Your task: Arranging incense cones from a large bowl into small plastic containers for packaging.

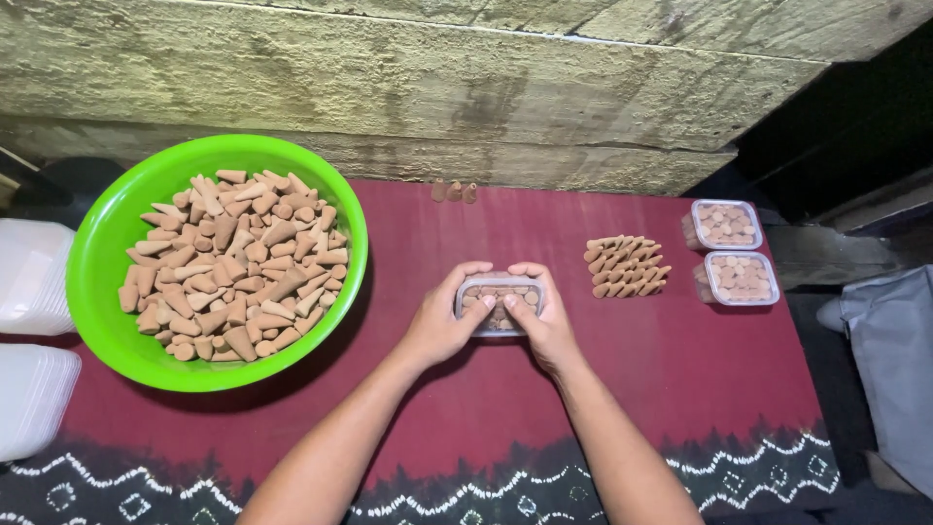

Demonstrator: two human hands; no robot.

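Right now both hands are on one small clear plastic box (500, 303), sitting mid-table on the maroon cloth (680, 369). Left hand (439, 321) wraps the box's left end, fingers curled over the top edge, thumb pressing on the lid. Right hand (544, 316) mirrors it on the right end, thumb on top too, so the box is clamped between the two. Through the clear top you can see brown cones packed inside in rows.

Off to the left, a big bright green bowl (107, 243) is heaped with loose brown incense cones (233, 262). Beyond the bowl, at the left edge, stacks of white plastic lids or trays (29, 331).

To the right of the hands, a tidy block of cones (627, 265) lies on its side on the cloth, well apart from the held box. Further right, two filled clear boxes (734, 253) sit one behind the other, just beside each other. Up by the rough stone wall (437, 78), a few stray cones (454, 191) stand on the cloth. The near edge of the cloth turns dark with a white pattern.
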